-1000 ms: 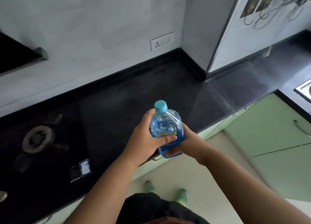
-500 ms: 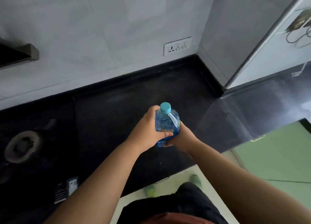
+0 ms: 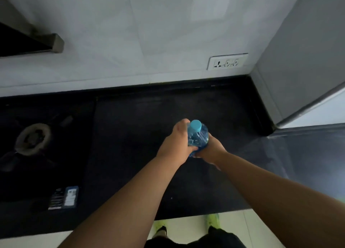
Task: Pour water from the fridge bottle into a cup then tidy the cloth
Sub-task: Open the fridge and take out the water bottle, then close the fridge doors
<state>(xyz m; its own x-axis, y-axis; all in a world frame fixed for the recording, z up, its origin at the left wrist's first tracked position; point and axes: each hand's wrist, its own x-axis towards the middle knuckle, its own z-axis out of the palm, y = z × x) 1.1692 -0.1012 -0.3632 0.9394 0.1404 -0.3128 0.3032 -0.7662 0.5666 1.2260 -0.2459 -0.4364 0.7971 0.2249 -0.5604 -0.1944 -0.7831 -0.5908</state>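
The person holds the water bottle (image 3: pixel 198 137) in both hands over the dark tabletop (image 3: pixel 149 117), upright or nearly so, with its light blue cap (image 3: pixel 195 125) on. The left hand (image 3: pixel 176 145) wraps round the bottle's left side, its thumb up near the cap; the right hand (image 3: pixel 209 150) curls round the lower right side, and the two hands touch at the base. Whether the bottom already rests on the tabletop cannot be told.

As a judgement, the task is at an early stage: the bottle is out of the fridge and at the work surface, but it is not opened and nothing has been poured. No cup and no cloth show in view, so both must be fetched or lie outside the frame. Left to do: uncap, pour into a cup, and tidy the cloth.

Well to the left of the hands sits a gas burner (image 3: pixel 32 138), and a small printed packet (image 3: pixel 64 197) lies nearer the person. A wall socket (image 3: pixel 226 62) is beyond the hands, to the right.
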